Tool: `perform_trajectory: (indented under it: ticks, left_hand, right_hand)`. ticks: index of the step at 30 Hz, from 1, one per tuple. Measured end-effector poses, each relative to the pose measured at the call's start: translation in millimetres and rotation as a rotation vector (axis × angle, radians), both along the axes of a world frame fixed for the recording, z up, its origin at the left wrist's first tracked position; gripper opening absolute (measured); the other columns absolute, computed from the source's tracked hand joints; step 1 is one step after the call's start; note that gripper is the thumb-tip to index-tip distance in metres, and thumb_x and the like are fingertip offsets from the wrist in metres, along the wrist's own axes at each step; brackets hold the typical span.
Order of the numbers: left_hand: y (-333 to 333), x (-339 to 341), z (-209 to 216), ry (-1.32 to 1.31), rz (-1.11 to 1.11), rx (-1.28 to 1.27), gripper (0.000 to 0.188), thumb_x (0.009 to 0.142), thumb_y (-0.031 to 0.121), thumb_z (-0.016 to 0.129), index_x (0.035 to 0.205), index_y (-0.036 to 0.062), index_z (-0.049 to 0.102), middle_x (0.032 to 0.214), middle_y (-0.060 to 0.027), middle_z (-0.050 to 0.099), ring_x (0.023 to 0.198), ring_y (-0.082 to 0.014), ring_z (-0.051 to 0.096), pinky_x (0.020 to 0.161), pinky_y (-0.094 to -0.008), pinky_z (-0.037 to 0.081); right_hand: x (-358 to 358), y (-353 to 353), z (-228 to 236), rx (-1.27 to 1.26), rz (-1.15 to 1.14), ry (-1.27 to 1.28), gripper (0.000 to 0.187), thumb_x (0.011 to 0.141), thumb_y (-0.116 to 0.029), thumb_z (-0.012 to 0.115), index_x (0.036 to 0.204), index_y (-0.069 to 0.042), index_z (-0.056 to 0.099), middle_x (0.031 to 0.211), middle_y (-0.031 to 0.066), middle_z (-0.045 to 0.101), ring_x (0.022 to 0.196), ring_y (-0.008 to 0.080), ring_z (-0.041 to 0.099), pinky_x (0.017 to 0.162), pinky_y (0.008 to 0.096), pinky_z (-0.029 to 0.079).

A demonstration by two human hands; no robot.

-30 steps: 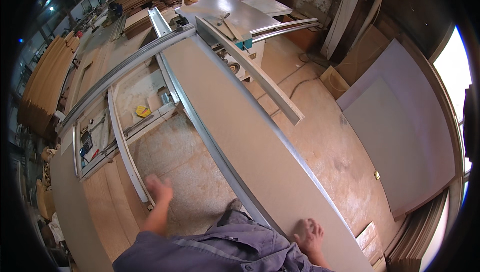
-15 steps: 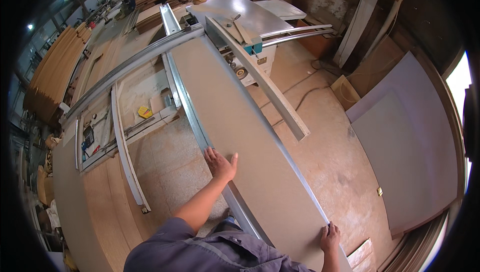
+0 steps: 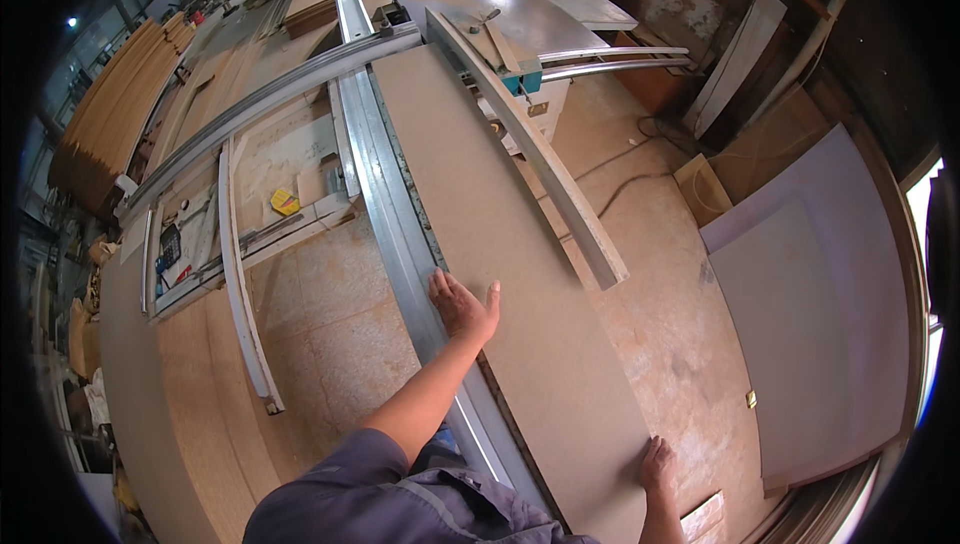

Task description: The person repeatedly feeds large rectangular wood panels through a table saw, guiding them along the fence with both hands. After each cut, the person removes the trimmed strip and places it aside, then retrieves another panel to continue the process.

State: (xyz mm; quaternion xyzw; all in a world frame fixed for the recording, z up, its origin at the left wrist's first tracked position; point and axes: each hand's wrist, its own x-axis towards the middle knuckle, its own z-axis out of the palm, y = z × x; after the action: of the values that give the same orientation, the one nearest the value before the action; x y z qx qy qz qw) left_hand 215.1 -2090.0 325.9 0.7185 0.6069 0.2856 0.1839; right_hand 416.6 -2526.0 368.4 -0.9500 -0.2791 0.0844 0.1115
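A long tan fibreboard panel (image 3: 500, 234) lies flat on a sliding table saw, running from the near edge toward the far end. My left hand (image 3: 462, 306) rests palm down with fingers apart on the panel's left edge, right beside the metal sliding rail (image 3: 390, 214). My right hand (image 3: 657, 466) presses against the panel's near right corner, fingers spread over its edge. A long wooden fence (image 3: 545, 169) runs along the panel's right side.
The grey saw table (image 3: 500, 9) stands at the far end. A metal outrigger frame (image 3: 240, 274) with small tools lies to the left. Pale boards (image 3: 800, 324) lean at the right. Stacked sheets (image 3: 100, 134) fill the far left, and a cable (image 3: 640, 179) crosses the dusty floor.
My left hand rose from low at my side onto the panel's left edge and slid farther along it. My right hand shifted right along the panel's near end.
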Motion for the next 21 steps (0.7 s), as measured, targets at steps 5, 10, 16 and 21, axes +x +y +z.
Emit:
perform_trajectory:
  ticks: [5, 10, 16, 21]
  left_hand:
    - [12, 40, -8, -0.387, -0.158, 0.228, 0.093, 0.091, 0.041, 0.066, 0.151, -0.0106, 0.017, 0.153, -0.0355, 0.024, 0.145, -0.0498, 0.02, 0.12, -0.0555, 0.017]
    - [24, 32, 1, -0.312, -0.175, 0.224, 0.088, 0.091, 0.038, 0.066, 0.153, -0.0039, 0.02, 0.151, -0.0367, 0.028, 0.144, -0.053, 0.022, 0.119, -0.0578, 0.018]
    - [39, 53, 1, -0.296, -0.197, 0.21, 0.08, 0.091, 0.037, 0.066, 0.152, 0.0019, 0.028, 0.151, -0.0362, 0.028, 0.143, -0.0546, 0.021, 0.118, -0.0583, 0.018]
    - [34, 56, 5, -0.271, -0.219, 0.215, 0.074, 0.091, 0.036, 0.067, 0.149, 0.0029, 0.034, 0.15, -0.0359, 0.03, 0.143, -0.0545, 0.02, 0.118, -0.059, 0.018]
  right_hand:
    - [47, -1, -12, 0.024, 0.019, -0.058, 0.046, 0.105, -0.033, 0.036, 0.088, 0.002, 0.061, 0.085, 0.0292, 0.065, 0.084, 0.0491, 0.062, 0.075, 0.0551, 0.048]
    - [27, 14, -1, 0.008, -0.01, 0.001, 0.046, 0.105, -0.033, 0.035, 0.092, 0.003, 0.062, 0.086, 0.0309, 0.065, 0.086, 0.0501, 0.062, 0.076, 0.0555, 0.048]
    - [55, 37, 8, -0.009, -0.044, 0.064, 0.046, 0.106, -0.032, 0.034, 0.093, 0.003, 0.061, 0.088, 0.0309, 0.065, 0.088, 0.0494, 0.062, 0.076, 0.0548, 0.048]
    - [61, 29, 1, -0.02, -0.056, 0.071, 0.045, 0.106, -0.034, 0.035, 0.094, 0.001, 0.06, 0.09, 0.0302, 0.065, 0.089, 0.0489, 0.062, 0.077, 0.0549, 0.048]
